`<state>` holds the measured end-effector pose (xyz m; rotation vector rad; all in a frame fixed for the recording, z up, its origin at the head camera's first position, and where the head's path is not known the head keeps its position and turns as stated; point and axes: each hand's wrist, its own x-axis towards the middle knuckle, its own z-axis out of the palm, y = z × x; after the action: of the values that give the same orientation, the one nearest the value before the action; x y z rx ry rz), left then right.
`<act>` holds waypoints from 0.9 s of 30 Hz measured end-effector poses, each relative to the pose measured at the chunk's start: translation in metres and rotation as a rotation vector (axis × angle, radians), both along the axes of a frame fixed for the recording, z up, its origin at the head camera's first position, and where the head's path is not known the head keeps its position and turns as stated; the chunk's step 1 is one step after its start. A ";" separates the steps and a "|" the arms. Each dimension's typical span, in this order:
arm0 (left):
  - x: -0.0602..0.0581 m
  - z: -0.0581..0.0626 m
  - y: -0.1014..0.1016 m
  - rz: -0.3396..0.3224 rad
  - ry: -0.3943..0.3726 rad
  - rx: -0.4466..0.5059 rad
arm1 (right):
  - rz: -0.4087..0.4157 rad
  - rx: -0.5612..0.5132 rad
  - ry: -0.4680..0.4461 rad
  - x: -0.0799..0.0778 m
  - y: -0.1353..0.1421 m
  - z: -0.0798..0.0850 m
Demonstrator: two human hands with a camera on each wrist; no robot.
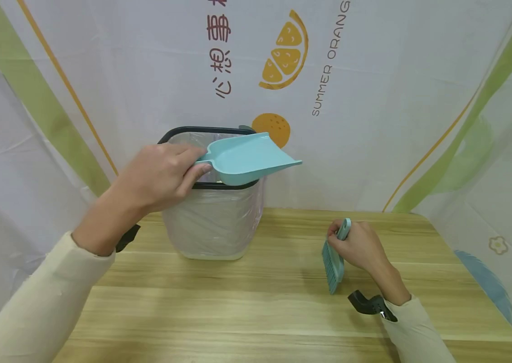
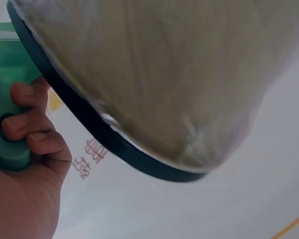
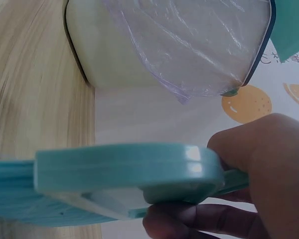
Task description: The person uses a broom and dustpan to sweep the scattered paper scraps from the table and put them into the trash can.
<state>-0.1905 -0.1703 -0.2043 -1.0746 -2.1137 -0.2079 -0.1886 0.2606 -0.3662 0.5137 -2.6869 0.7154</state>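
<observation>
In the head view my left hand grips the short handle of a light-blue dustpan, holding it over the black-rimmed mouth of a trash bin. The pan's open lip points right and its scoop looks bare. Fingers wrap round the handle in the left wrist view, beside the bin's dark rim. My right hand holds a matching hand brush low over the table at the right, bristles facing left and down. Seen from the right wrist, thumb and fingers pinch the brush near its handle.
A clear plastic liner is folded over the bin's rim and hangs down its outside. The bin stands on a wood-grain table near its back edge. Printed white curtains enclose the table at the back and both sides.
</observation>
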 end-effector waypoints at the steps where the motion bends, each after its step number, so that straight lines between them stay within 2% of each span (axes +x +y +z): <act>1: 0.001 -0.001 0.001 -0.003 0.002 0.001 | 0.000 0.000 -0.001 0.000 0.000 0.000; 12: 0.011 -0.009 0.017 -0.060 -0.022 0.018 | 0.001 0.009 0.001 0.000 0.000 0.000; 27: 0.022 -0.021 0.035 -0.149 0.038 0.015 | 0.008 0.011 0.019 0.000 0.000 0.000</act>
<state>-0.1688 -0.1352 -0.2251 -1.2187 -1.9973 -0.2716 -0.1886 0.2610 -0.3660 0.5315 -2.6740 0.6946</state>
